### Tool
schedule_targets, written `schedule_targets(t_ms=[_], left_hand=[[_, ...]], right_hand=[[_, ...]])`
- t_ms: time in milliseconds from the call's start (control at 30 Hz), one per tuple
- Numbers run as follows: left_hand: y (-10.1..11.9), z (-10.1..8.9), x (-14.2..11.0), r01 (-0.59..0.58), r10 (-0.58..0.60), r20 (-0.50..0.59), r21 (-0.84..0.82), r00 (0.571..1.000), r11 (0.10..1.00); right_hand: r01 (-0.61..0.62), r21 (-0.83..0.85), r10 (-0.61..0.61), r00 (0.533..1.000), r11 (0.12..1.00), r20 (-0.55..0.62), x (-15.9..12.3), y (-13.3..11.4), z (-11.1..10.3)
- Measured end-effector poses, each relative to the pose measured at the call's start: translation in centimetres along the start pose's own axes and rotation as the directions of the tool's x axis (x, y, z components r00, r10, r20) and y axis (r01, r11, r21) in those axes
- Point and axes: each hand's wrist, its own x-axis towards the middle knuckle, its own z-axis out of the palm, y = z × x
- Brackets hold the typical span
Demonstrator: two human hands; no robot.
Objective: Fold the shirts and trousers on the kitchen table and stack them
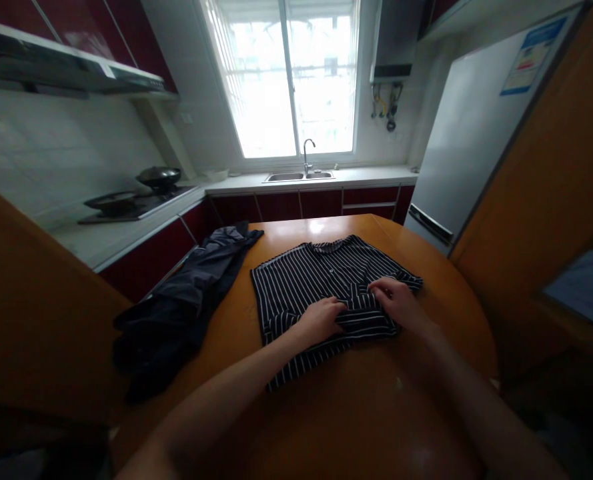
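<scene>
A black shirt with thin white stripes (301,277) lies on the round wooden table (376,400), its collar toward the window and its lower part folded and bunched. My left hand (322,320) is closed on the folded cloth near the middle of the shirt. To its right, my right hand (395,301) pinches the fabric beside the right-hand sleeve, fingertips bent down onto it. The cloth between the two hands forms a raised, wrinkled band. Exactly how much fabric the fingers of each hand hold is hidden.
Dark clothing (186,293) is draped over the table's left side. Beyond are a counter with a double sink (286,177), a stove with a wok (159,177) and a pan (111,200) at left. A refrigerator (471,120) stands at right.
</scene>
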Motion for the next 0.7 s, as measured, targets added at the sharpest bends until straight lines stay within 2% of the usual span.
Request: schedule_targets(t_ms=[67, 133, 233, 300, 367, 433, 500, 567, 700], left_hand=[[0.2, -0.2, -0.8, -0.014, 0.015, 0.004, -0.041, 1.000, 0.999], [0.5, -0.7, -1.6, -0.007, 0.011, 0.032, -0.128, 0.999, 0.992], [1.2, -1.5, -2.7, -0.047, 0.074, 0.115, -0.217, 0.991, 0.975], [2.0, -1.7, -3.6, -0.107, 0.135, 0.144, -0.191, 0.980, 0.976], [2.8, -1.3, -4.5, -0.109, 0.124, 0.146, -0.107, 0.982, 0.988], [3.6, -0.6, -5.2, -0.033, 0.035, 0.147, -0.017, 0.988, 0.999], [4.2, 0.2, -5.6, 0.043, -0.051, 0.147, 0.056, 0.988, 0.997], [4.6, 0.9, -5.6, 0.066, -0.083, 0.159, 0.108, 0.984, 0.992], [5.0, 1.9, -5.0, 0.083, -0.126, 0.183, 0.226, 0.975, 0.971]], right_hand=[[-0.061, 0.075, 0.071, 0.989, 0.995, -0.133, -0.5, 0.9, 0.7], [-0.112, 0.136, 0.139, 0.968, 0.984, -0.210, -0.9, 1.5, 1.2], [-0.125, 0.179, 0.166, 0.957, 0.976, -0.236, -1.3, 1.9, 1.6], [-0.126, 0.162, 0.163, 0.957, 0.979, -0.240, -1.5, 1.9, 1.6], [-0.147, 0.096, 0.163, 0.969, 0.985, -0.188, -1.6, 1.9, 1.4], [-0.167, -0.023, 0.166, 0.985, 0.986, -0.055, -1.9, 1.8, 1.3], [-0.168, -0.159, 0.185, 0.978, 0.973, 0.099, -2.3, 1.7, 1.2], [-0.155, -0.263, 0.211, 0.957, 0.952, 0.200, -2.6, 1.6, 1.4], [-0.137, -0.310, 0.224, 0.938, 0.941, 0.265, -3.1, 1.6, 1.8]])
